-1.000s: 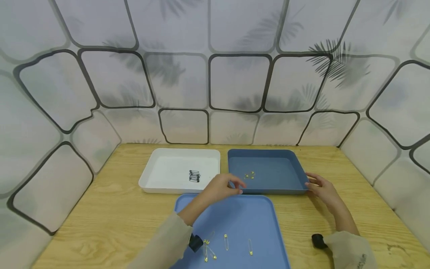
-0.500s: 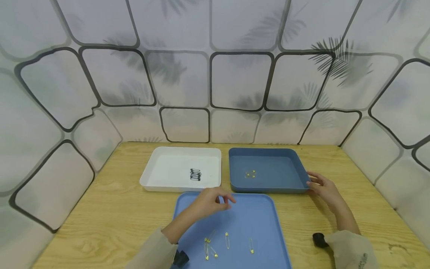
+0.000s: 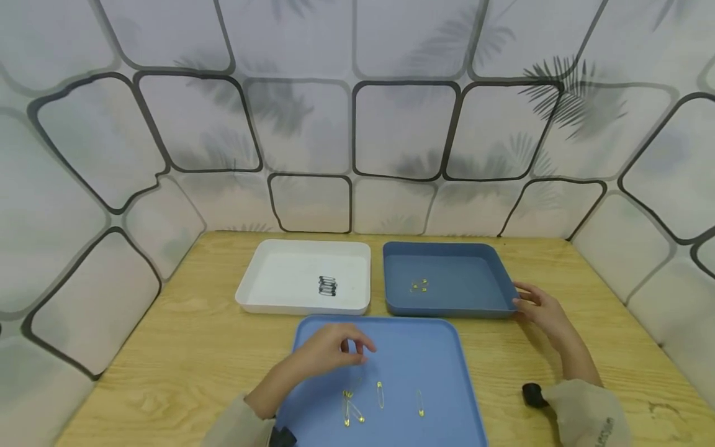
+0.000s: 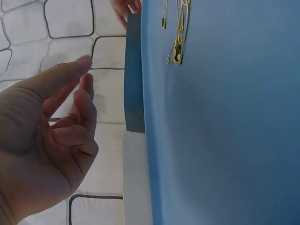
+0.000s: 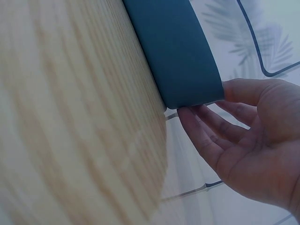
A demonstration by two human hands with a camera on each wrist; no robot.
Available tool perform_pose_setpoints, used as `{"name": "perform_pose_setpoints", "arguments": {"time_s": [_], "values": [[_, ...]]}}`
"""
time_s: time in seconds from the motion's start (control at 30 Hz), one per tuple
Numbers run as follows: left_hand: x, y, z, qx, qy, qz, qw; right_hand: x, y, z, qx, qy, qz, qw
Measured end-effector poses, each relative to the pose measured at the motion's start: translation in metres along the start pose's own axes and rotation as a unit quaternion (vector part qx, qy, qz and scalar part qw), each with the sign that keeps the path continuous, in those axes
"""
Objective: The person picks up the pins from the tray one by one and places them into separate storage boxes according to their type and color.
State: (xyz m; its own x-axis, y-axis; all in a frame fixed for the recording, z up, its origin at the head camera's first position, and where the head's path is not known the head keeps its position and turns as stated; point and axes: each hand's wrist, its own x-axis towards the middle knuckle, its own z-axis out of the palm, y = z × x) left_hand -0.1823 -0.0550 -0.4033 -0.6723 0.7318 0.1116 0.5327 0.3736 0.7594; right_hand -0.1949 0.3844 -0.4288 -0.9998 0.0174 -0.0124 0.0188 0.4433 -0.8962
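My left hand (image 3: 331,349) hovers over the light blue tray (image 3: 424,347) in the head view. Its fingers are loosely bent and hold nothing; in the left wrist view a gap shows between thumb and fingers. Gold safety pins (image 3: 380,395) lie on this tray, several bunched at the left and others apart. My right hand (image 3: 544,315) touches the outside of the dark blue tray (image 3: 463,264) at its front right corner, thumb near the rim and fingers along the side wall. Inside that tray sit several small gold safety pins (image 3: 424,285).
At the back left stands a white tray (image 3: 279,267) with black safety pins (image 3: 327,286) lined up in it. All the trays rest on a wooden table (image 3: 195,347). A patterned cloth wall (image 3: 402,130) encloses the back and both sides.
My left hand has drawn back from the dark blue tray's front edge, toward me and to the left, over the light blue tray. The right hand has stayed at the tray corner.
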Motion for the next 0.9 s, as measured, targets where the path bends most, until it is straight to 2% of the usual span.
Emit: {"name": "perform_pose_setpoints", "arguments": {"time_s": [0.17,0.27,0.4,0.7,0.9], "values": [[-0.003,-0.001,0.0,0.004,-0.021,-0.008,0.9997,0.001,0.003,-0.002,0.0,0.0,-0.001,1.0],[-0.005,0.002,0.0,-0.002,-0.022,-0.007,0.9997,0.002,0.004,-0.002,-0.004,0.0,0.003,1.0],[-0.008,0.008,0.003,-0.007,-0.002,-0.011,0.9999,0.002,0.003,-0.002,-0.005,-0.002,0.0,1.0],[-0.02,0.022,0.013,0.019,0.082,-0.068,0.9941,0.002,0.002,0.0,0.005,-0.002,-0.007,1.0],[-0.028,0.02,0.017,0.014,0.087,-0.08,0.9929,0.001,0.001,0.0,-0.004,-0.002,-0.007,1.0]]}}
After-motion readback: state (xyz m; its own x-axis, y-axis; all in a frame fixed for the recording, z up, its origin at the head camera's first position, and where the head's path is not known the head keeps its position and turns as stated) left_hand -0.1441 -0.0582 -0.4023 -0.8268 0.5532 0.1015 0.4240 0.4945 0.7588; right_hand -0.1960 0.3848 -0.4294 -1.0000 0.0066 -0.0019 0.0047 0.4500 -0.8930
